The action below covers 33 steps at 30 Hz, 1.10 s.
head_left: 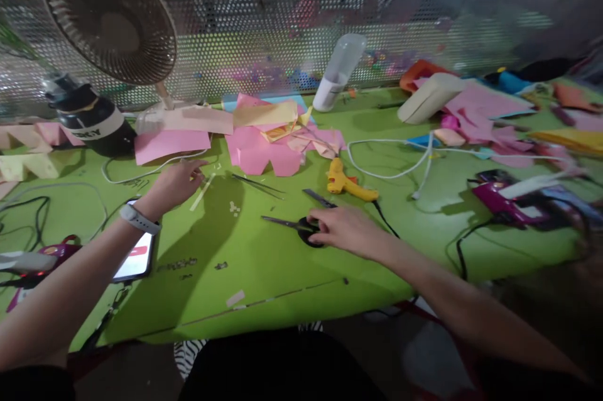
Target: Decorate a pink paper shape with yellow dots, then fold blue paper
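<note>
The right hand (343, 229) is gripping the black handles of a pair of scissors (304, 232), whose blades are standing apart over the green table (292, 269), just in front of the yellow glue gun (348, 183). The left hand (178, 183) is reaching beside a pale strip (203, 192), its fingers curling loosely, though whether they are pinching anything I cannot tell. Tweezers (257, 183) are lying between the two hands, and a lit phone (136, 260) is resting beneath the left forearm.
</note>
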{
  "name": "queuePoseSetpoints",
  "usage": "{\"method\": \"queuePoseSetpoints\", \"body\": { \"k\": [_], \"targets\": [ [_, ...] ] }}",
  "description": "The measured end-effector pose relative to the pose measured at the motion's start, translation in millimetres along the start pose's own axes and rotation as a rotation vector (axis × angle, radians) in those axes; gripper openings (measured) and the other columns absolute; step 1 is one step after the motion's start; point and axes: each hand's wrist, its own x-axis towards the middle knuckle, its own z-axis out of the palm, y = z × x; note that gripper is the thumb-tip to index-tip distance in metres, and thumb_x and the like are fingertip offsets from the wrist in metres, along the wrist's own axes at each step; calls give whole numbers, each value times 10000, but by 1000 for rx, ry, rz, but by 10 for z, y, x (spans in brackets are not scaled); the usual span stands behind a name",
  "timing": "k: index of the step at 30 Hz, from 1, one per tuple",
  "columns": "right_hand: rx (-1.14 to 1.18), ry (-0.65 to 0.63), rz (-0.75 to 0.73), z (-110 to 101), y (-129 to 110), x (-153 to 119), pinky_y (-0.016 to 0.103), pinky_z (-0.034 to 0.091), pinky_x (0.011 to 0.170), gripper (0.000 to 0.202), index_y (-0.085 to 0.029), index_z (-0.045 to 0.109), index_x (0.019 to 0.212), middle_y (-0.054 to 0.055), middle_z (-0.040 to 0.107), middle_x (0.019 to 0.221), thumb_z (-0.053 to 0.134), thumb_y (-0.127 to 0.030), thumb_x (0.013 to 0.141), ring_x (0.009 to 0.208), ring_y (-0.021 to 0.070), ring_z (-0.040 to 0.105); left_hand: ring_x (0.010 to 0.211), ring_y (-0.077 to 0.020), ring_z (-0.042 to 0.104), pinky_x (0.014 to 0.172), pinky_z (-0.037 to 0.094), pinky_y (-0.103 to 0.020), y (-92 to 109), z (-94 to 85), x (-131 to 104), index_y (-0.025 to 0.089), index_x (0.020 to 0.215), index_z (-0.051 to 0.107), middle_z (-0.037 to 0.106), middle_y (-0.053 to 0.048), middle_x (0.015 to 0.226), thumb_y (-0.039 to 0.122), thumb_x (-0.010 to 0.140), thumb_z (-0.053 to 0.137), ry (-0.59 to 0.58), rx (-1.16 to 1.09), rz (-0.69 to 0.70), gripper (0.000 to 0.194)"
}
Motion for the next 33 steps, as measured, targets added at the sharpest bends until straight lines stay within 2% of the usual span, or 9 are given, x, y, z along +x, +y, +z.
{"method": "queuePoseSetpoints", "body": {
  "k": [2, 4, 9, 12, 15, 19, 22, 26, 33],
  "targets": [
    [58, -24, -32, -45, 58, -19, 309, 404, 600, 285, -214, 678, 1058, 40, 745, 830, 683, -392, 835, 784, 252, 677, 1145, -308, 601, 959, 451, -402, 61, 4, 77, 147, 1323, 586, 632, -153, 1293, 312, 894, 447, 25, 211, 43, 480],
    [88, 21, -55, -86, 158, -46, 318, 443, 653, 260, -212, 676, 1057, 51, 742, 912, 618, -396, 882, 839, 245, 675, 1137, -301, 604, 960, 457, -399, 143, 15, 166, 150, 1344, 565, 611, -145, 1312, 322, 917, 415, 25, 301, 85, 485],
    [-121, 334, 86, -168, 528, -77, 374, 478, 872, 322, -157, 608, 1196, 124, 621, 1263, 455, -166, 913, 1105, 273, 607, 1080, -305, 604, 900, 479, -384, 326, 87, 494, 139, 1336, 575, 575, -165, 1270, 318, 869, 493, 56, 248, 187, 507],
    [-287, 305, 207, -174, 701, -31, 422, 469, 918, 400, -126, 570, 1242, 171, 584, 1292, 517, -138, 846, 1139, 325, 579, 991, -277, 614, 911, 453, -373, 365, 143, 742, 122, 1295, 608, 551, -175, 1272, 300, 798, 571, -6, 114, 221, 529],
    [-323, 222, 290, -147, 765, 38, 432, 491, 849, 430, -112, 541, 1255, 196, 595, 1247, 537, -168, 829, 1083, 342, 603, 868, -239, 623, 836, 450, -322, 362, 184, 954, 131, 1199, 673, 651, -131, 1060, 367, 770, 619, -75, 40, 223, 493],
    [-300, 231, 335, -111, 784, 112, 401, 492, 776, 408, -117, 523, 1244, 194, 598, 1208, 520, -192, 842, 1040, 329, 618, 642, -164, 602, 636, 413, -246, 316, 227, 1086, 150, 920, 742, 688, -42, 705, 422, 739, 671, -225, -90, 218, 334],
    [-246, 231, 349, -95, 832, 143, 384, 486, 768, 421, -128, 522, 1245, 184, 581, 1225, 543, -212, 833, 1061, 328, 609, 550, -131, 577, 572, 396, -236, 282, 246, 1077, 146, 722, 693, 668, -33, 603, 436, 755, 668, -281, -214, 205, 293],
    [-202, 231, 344, -65, 903, 176, 365, 481, 754, 439, -137, 523, 1238, 175, 567, 1231, 569, -263, 821, 997, 301, 631, 573, -116, 594, 549, 416, -221, 318, 178, 942, 146, 705, 631, 672, -49, 645, 459, 809, 632, -245, -382, 190, 330],
    [-114, 321, 408, -16, 826, 197, 370, 452, 718, 405, -107, 556, 1198, 217, 549, 1216, 528, -280, 832, 933, 309, 635, 505, -81, 601, 447, 380, -175, 515, -74, 281, 139, 729, 579, 649, -23, 607, 429, 857, 649, -32, -745, 61, 325]
  ]
}}
